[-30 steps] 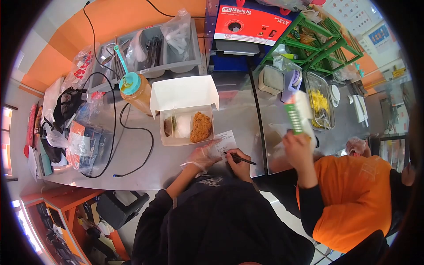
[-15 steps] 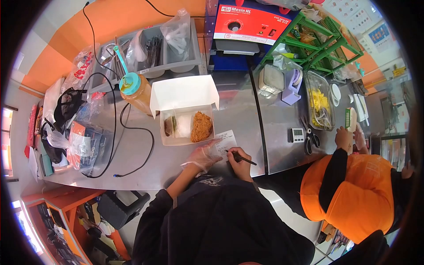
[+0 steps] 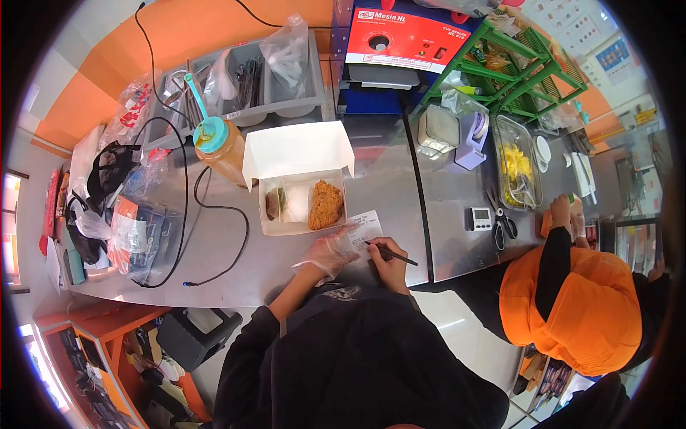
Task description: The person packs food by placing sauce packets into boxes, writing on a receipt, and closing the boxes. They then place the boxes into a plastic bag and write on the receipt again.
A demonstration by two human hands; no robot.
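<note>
A black pen (image 3: 399,255) is pinched in my right hand (image 3: 389,270), its tip on a printed paper receipt (image 3: 368,225). Inside a clear plastic glove, my left hand (image 3: 325,253) lies with fingers stretched out over the receipt's left side. Just beyond it stands an open white food box (image 3: 299,154), lid raised. A piece of fried chicken (image 3: 326,204) fills its right side, white rice (image 3: 296,206) sits in the middle, and something brown and green lies at the left, partly hidden by a divider.
A sauce jar (image 3: 227,154) with a turquoise lid stands left of the box, near a black cable (image 3: 246,229). Behind are a grey utensil tray (image 3: 286,109) and a cup sealer (image 3: 400,36). Scissors (image 3: 499,236) and a timer (image 3: 479,219) lie right. A co-worker in orange (image 3: 572,307) stands there.
The pen has shifted slightly in my right hand; my left hand stays put. At the right, the co-worker has moved, and the green-and-white item in their hands is now mostly hidden.
</note>
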